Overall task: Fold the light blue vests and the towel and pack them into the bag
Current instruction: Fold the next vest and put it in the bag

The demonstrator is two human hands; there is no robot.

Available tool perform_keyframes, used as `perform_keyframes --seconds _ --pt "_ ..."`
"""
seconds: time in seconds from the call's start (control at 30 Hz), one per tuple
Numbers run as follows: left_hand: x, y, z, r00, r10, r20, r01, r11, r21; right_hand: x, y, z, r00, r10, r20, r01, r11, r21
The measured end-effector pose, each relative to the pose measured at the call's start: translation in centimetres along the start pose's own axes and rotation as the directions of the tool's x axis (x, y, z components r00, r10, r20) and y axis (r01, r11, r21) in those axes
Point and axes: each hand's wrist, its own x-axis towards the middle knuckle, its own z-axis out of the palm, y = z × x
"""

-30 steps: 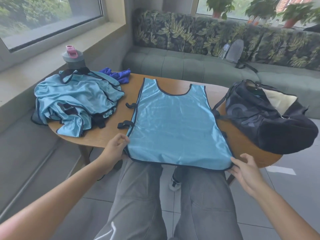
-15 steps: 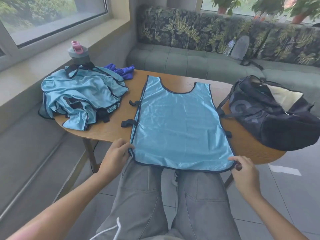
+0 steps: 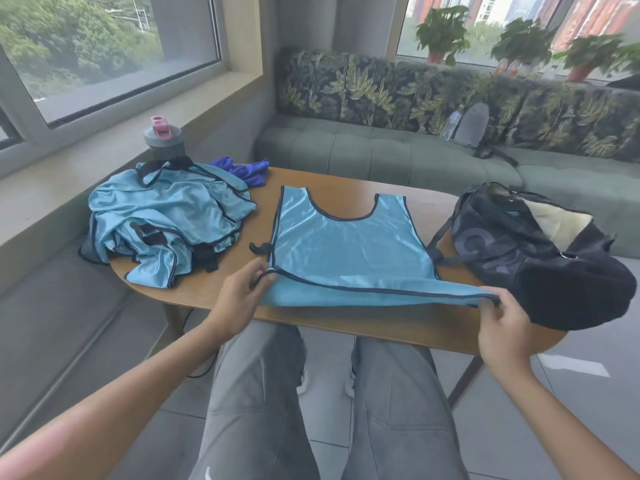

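Head view: two hands, left hand point(image 3: 239, 292) and right hand point(image 3: 507, 332), each pinching one vest point(image 3: 349, 251) hem

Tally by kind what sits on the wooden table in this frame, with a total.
Spread vest, pinched by left hand and right hand: 1
Pile of vests, number unclear: 1
Purple cloth: 1
Bottle: 1
Dark bag: 1
Total: 5

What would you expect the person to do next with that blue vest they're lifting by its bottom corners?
Probably carry the lifted hem forward to the neckline, folding the vest in half. The left hand and right hand each pinch a bottom corner, the hem is raised, and the top half lies flat on the table.
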Motion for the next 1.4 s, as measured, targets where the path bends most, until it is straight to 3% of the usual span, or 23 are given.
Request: perform_keyframes --seconds 0.17,0.4,0.63,0.8,1.13,1.4 --pt "1.4 1.4 0.2 0.989 -0.101 -0.105 0.085 0.986 -0.145 1.0 -2.8 -0.1 0.997 -0.005 -0.073 0.007 1.000 0.028" --pt "2.2 2.6 -1.1 0.957 -0.154 -0.244 0.134 0.986 -0.096 1.9 -3.7 -0.8 0.997 -0.082 -0.002 0.082 0.993 -0.081" --pt "3.9 2.1 -2.5 0.961 -0.170 -0.216 0.174 0.985 -0.002 3.0 -5.0 -0.8 0.986 -0.139 0.093 0.151 0.978 -0.147" --pt "6.8 1.3 -2.4 0.967 -0.175 -0.184 0.186 0.981 0.046 5.2 -4.7 0.9 0.982 -0.170 0.077 0.181 0.966 -0.183" --pt "16.2 -1.7 -0.2 0.945 -0.256 -0.206 0.292 0.940 0.174 12.5 -3.7 5.7 0.988 -0.134 0.074 0.149 0.955 -0.255" --pt "23.3 -6.1 2.4 0.922 -0.323 -0.211 0.375 0.880 0.292 20.3 -1.0 11.9 0.983 -0.089 0.160 0.140 0.927 -0.348"
